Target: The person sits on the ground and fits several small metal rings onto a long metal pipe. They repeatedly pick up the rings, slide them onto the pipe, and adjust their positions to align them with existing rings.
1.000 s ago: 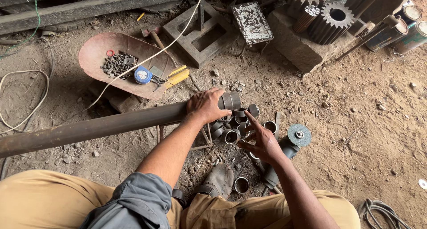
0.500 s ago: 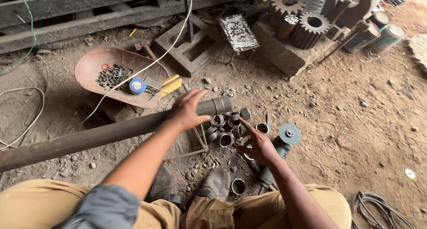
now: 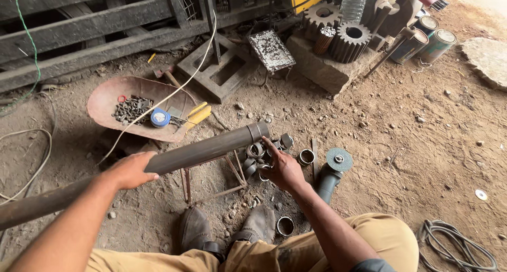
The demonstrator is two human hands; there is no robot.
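Observation:
A long dark steel pipe [image 3: 211,148] lies across a small metal stand [image 3: 211,182], its cut end pointing right. My left hand [image 3: 129,169] grips the pipe partway along. My right hand [image 3: 282,166] rests over a heap of short cut pipe rings [image 3: 253,158] on the dirt just below the pipe's end, with its forefinger stretched towards that end. Whether it holds a ring is hidden by the hand. One ring [image 3: 306,156] lies to the right, another [image 3: 285,225] by my shoes.
An angle grinder [image 3: 332,169] lies right of the rings. A rusty pan [image 3: 132,111] with bolts, a tape measure and yellow-handled pliers sits to the left. Gears [image 3: 351,39], paint cans [image 3: 435,39], a coiled cable [image 3: 454,240] and a white cord [image 3: 174,92] surround the spot.
My left hand has slid back along the pipe, away from its cut end. My right hand stays at the rings, its finger now near the pipe's end. The view has shifted.

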